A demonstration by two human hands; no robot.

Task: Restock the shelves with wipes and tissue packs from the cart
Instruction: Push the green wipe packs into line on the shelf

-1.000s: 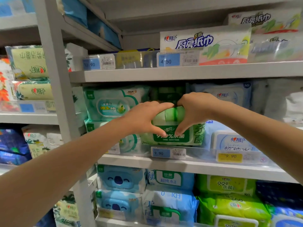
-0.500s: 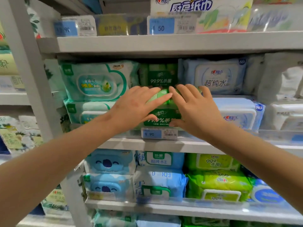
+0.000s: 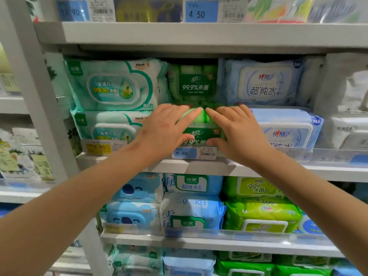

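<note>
Both hands have changed from a grip round the green pack (image 3: 200, 134) to flat palms on it, and the pack now sits deeper in its slot than one second ago. The left hand (image 3: 165, 130) and the right hand (image 3: 238, 132) lie side by side with straight fingers over the top of the pack and the thumbs against its front; neither closes round anything. The pack rests on the middle shelf (image 3: 318, 172), under a twin pack (image 3: 194, 82), between the teal packs (image 3: 111, 84) on the left and the blue packs (image 3: 286, 128) on the right. I judge that the step in hand is seating this pack, and it looks almost finished. The next move probably calls for a last even push so the front comes behind the clear rail (image 3: 338, 154) and above the price tag (image 3: 194, 153), then a return to the cart, which is not in view. The shelf is grey metal, smooth, and the slot is tight, so the soft pack may catch on its neighbours. More full shelves stand above and below, and a grey post (image 3: 39, 108) rises at the left.
</note>
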